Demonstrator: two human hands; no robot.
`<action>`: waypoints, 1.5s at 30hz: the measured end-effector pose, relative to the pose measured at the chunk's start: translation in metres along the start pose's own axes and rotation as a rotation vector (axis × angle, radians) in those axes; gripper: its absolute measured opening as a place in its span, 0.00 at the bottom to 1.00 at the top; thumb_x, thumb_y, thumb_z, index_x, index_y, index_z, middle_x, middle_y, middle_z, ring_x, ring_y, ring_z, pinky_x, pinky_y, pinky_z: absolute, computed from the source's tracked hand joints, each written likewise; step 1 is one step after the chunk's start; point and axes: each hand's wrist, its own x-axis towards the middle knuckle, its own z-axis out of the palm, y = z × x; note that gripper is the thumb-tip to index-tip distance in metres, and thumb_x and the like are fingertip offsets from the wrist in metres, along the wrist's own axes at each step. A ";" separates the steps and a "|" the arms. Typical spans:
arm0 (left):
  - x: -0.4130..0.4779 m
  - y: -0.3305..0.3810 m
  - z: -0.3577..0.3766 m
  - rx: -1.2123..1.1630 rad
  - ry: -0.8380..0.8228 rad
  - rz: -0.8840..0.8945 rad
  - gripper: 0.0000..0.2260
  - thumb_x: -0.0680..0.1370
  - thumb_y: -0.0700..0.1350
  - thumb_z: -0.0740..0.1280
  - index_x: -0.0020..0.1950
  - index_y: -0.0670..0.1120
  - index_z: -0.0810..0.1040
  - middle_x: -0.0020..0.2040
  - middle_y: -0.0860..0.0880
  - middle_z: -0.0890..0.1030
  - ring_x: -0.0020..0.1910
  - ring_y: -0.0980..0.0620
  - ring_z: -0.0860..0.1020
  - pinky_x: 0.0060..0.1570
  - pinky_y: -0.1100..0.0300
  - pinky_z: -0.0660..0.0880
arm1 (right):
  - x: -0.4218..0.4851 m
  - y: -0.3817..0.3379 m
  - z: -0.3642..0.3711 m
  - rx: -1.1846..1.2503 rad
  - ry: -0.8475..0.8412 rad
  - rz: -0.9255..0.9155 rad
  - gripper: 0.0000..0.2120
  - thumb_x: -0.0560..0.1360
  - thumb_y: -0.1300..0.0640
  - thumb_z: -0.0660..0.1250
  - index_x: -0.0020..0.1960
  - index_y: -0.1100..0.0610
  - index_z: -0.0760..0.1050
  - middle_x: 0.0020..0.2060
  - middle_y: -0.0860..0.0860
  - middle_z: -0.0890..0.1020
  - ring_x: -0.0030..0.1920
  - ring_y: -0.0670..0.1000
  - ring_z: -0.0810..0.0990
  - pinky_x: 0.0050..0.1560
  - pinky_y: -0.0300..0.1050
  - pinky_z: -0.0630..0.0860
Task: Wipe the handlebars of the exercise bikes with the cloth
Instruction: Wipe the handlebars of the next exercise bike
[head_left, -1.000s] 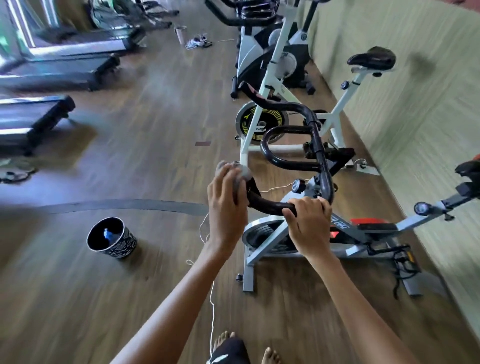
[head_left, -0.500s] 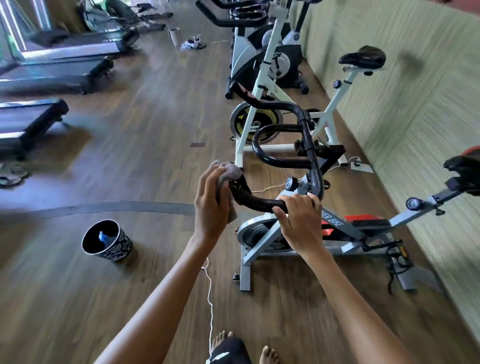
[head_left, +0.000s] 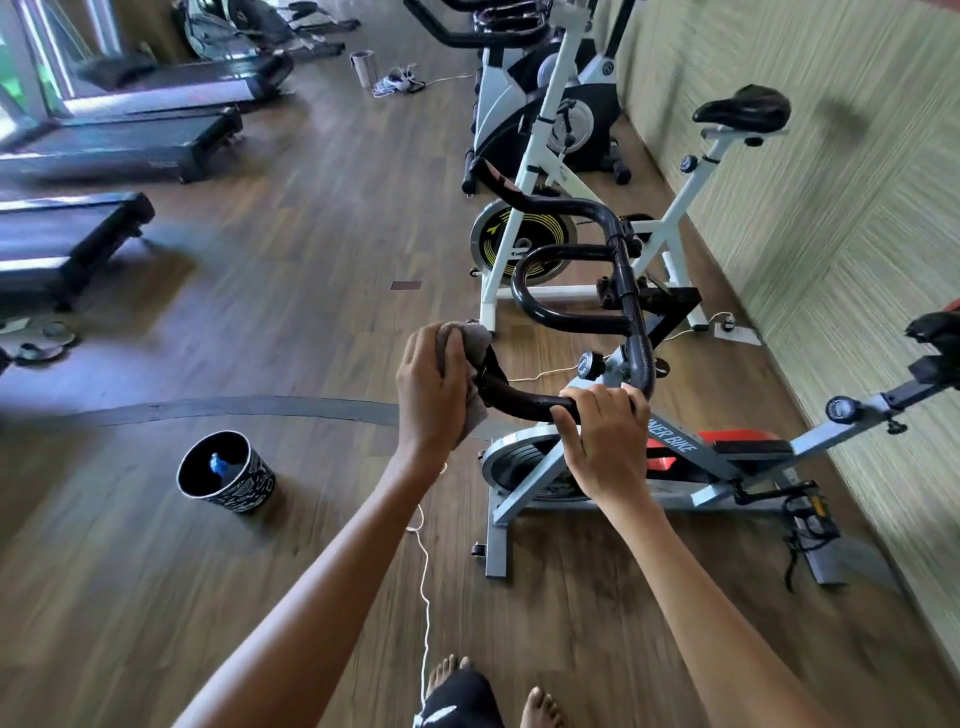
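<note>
A grey exercise bike with a red panel (head_left: 737, 447) stands in front of me, its black handlebar (head_left: 631, 312) looping up toward me. My left hand (head_left: 431, 389) grips a grey cloth (head_left: 475, 340) wrapped over the near left tip of that handlebar. My right hand (head_left: 605, 441) grips the same bar just to the right, fingers curled over it. A second white bike (head_left: 524, 244) with a yellow flywheel stands behind, and a third one (head_left: 530, 93) further back.
A black patterned bin (head_left: 228, 473) holding a blue bottle sits on the wooden floor to my left. Treadmills (head_left: 124, 145) line the far left. A white cord (head_left: 425, 571) runs along the floor by my bare feet (head_left: 540, 706). A wall (head_left: 831, 208) runs along the right.
My left hand with the cloth slid slightly along the bar tip. My right hand kept its hold on the bar. The view shifted a little.
</note>
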 end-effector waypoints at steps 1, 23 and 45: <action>-0.004 -0.002 0.000 0.036 -0.018 0.054 0.06 0.82 0.39 0.61 0.50 0.41 0.77 0.52 0.47 0.78 0.52 0.64 0.75 0.52 0.69 0.72 | 0.000 0.000 0.000 0.003 0.001 0.000 0.31 0.82 0.38 0.43 0.52 0.56 0.78 0.44 0.51 0.81 0.50 0.56 0.77 0.62 0.54 0.65; -0.008 -0.011 0.011 0.864 -0.498 1.004 0.15 0.80 0.47 0.57 0.61 0.40 0.74 0.55 0.40 0.78 0.51 0.41 0.75 0.59 0.45 0.70 | -0.002 -0.005 0.007 -0.044 0.117 0.013 0.24 0.83 0.43 0.48 0.52 0.56 0.78 0.44 0.51 0.81 0.49 0.56 0.77 0.65 0.53 0.63; 0.004 -0.025 -0.010 0.809 -0.375 0.985 0.10 0.78 0.44 0.62 0.58 0.42 0.73 0.53 0.42 0.77 0.52 0.42 0.75 0.57 0.48 0.69 | -0.001 -0.010 0.006 -0.036 0.136 0.050 0.23 0.83 0.44 0.48 0.50 0.56 0.77 0.43 0.50 0.80 0.48 0.55 0.76 0.64 0.54 0.64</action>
